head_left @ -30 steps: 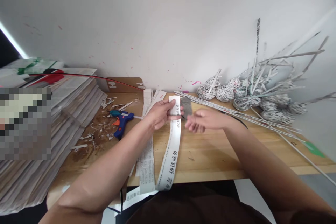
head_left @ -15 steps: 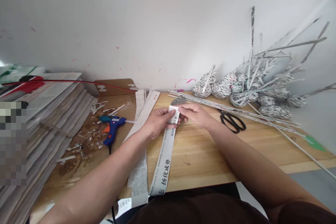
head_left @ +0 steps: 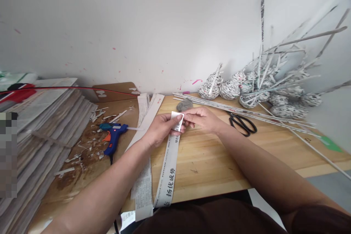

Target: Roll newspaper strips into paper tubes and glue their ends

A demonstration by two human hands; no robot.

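Observation:
A long strip of newspaper [head_left: 168,175] runs from the table's front edge up to my two hands. My left hand [head_left: 164,126] pinches its top end, thumb on the face and fingers behind. At the strip's upper right corner, my right hand [head_left: 201,119] has thumb and fingertips closed on the paper edge. Just behind the hands lies a grey lump [head_left: 184,105]. More newspaper strips [head_left: 145,124] lie to the left, partly under my left forearm.
A blue glue gun [head_left: 115,137] lies left among paper scraps, beside a tall newspaper stack [head_left: 55,124]. Black-handled scissors [head_left: 244,124] and rolled paper sticks [head_left: 246,111] lie right. Woven paper gourd shapes [head_left: 210,87] stand along the wall. A cardboard piece [head_left: 115,91] leans at the back.
The view has shifted slightly, so most things sit a little further left. Both hands keep their grip on the strip's top end, with the right fingertips slightly shifted at its corner.

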